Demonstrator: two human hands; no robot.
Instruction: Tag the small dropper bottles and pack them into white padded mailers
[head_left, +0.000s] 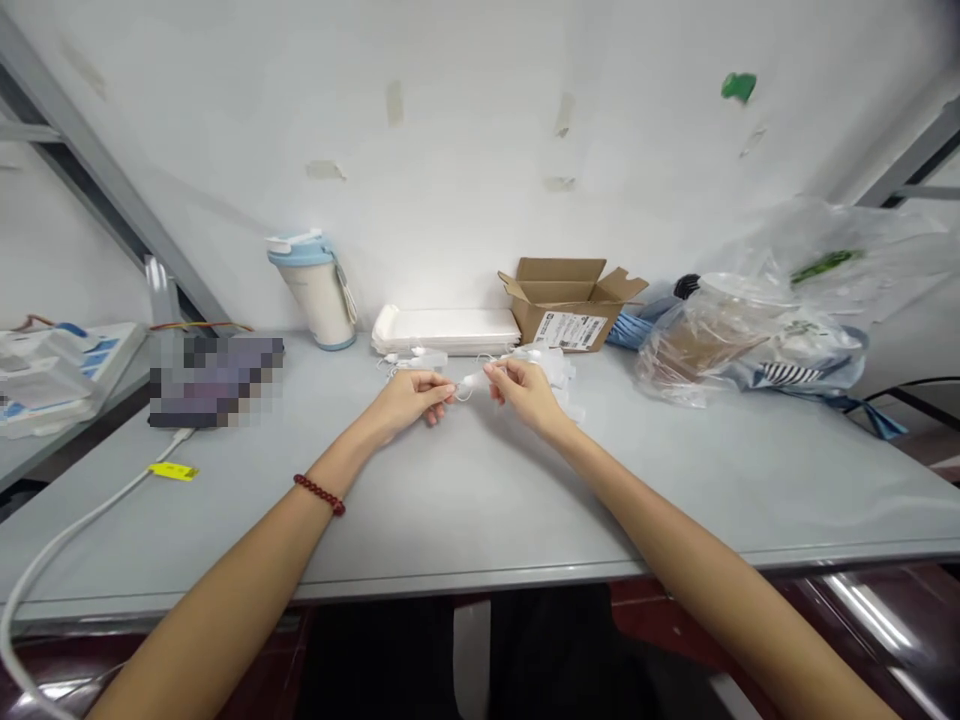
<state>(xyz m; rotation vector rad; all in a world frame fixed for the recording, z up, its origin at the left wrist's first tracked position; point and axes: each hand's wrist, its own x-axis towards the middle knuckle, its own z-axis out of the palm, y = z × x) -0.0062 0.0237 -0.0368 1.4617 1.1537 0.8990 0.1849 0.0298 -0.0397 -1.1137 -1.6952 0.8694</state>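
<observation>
Between my two hands, just above the grey table, is a small white piece with a thin looped white string. My left hand pinches one side of the string between thumb and forefinger. On the other side, the fingertips of my right hand are closed on the white piece, whose kind is too small to make out. Behind my left hand lie similar small white pieces with strings. More translucent white pieces lie in a pile behind my right hand, which partly hides them.
Against the wall stand a cream tumbler with a blue lid, a stack of white sheets and an open cardboard box. A pixelated device with a white cable lies left. Clear plastic bags sit right.
</observation>
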